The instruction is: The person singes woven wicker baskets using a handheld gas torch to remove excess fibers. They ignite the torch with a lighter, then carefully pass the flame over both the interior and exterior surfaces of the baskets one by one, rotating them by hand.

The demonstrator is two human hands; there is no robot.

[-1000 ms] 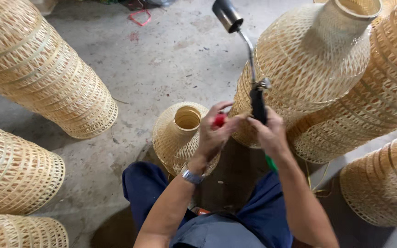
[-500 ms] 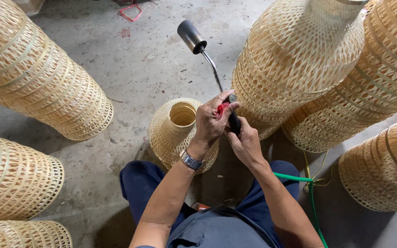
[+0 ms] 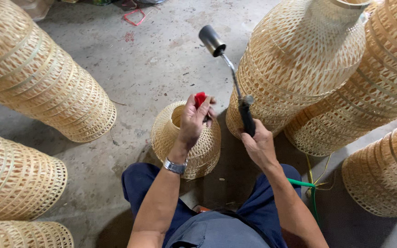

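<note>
The left hand (image 3: 194, 121) is sitting near the middle of the frame, its grip closing around a small red lighter (image 3: 200, 98) that is showing above the fingertips. The hand is hovering over a small woven bamboo basket (image 3: 185, 140), which is standing on the concrete floor (image 3: 152, 59) between the person's knees, its round neck opening upward. A metal wristwatch (image 3: 175, 166) is circling the left wrist.

The right hand (image 3: 257, 146), right of centre, is wrapping its grip fully around the black handle of a gas torch (image 3: 235, 82). The torch is pointing up and to the left, its thin metal tube ending in a dark cylindrical nozzle near the upper middle of the frame. A green hose (image 3: 306, 186) is trailing past the right forearm toward the lower right.

Tall stacks of larger woven baskets are crowding the edges: one stack (image 3: 42, 78) is leaning at the upper left, another stack (image 3: 299, 59) is standing at the upper right just behind the torch. A small red loop (image 3: 134, 17) is lying on the floor at the top of the frame.
</note>
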